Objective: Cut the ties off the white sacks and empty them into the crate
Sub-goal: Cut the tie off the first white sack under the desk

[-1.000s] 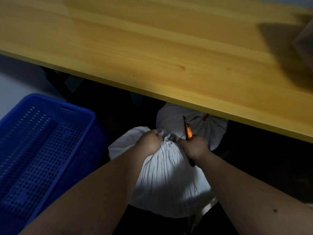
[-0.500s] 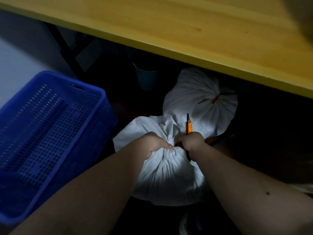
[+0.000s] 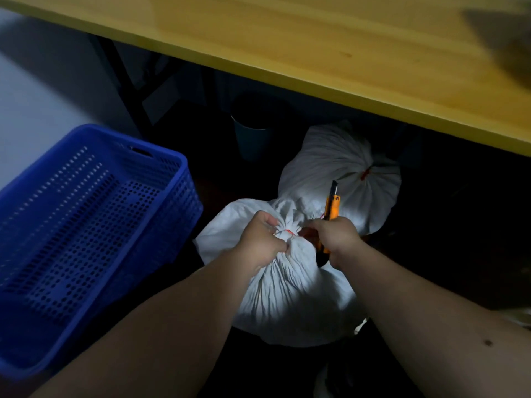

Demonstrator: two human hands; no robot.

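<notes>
Under the wooden table (image 3: pixel 359 53), dim light. Near white sack (image 3: pixel 290 285) sits on the dark floor between the forearms, neck bunched and bound with a thin red tie (image 3: pixel 284 232); the tie is uncut. Sack is full and rounded; contents hidden by the cloth.

Left hand (image 3: pixel 263 242) is curled tight around the gathered neck, fingers at the tie. Right hand (image 3: pixel 334 239) is wrapped around an orange utility knife (image 3: pixel 331 209), blade end pointing up and away, clear of the cloth above the fist. The right hand's fingers lie just beside the neck; whether they touch it cannot be made out.

Second white sack (image 3: pixel 330 170) lies just behind the first, touching or nearly so, partly under the table edge. Its neck is also closed with a red tie (image 3: pixel 364 175).

Blue perforated crate (image 3: pixel 161 173) stands to the left, beside the near sack. Visible floor of the crate holds nothing.

A dark bin (image 3: pixel 253 139) stands farther back under the table; inside too dark to read.
</notes>
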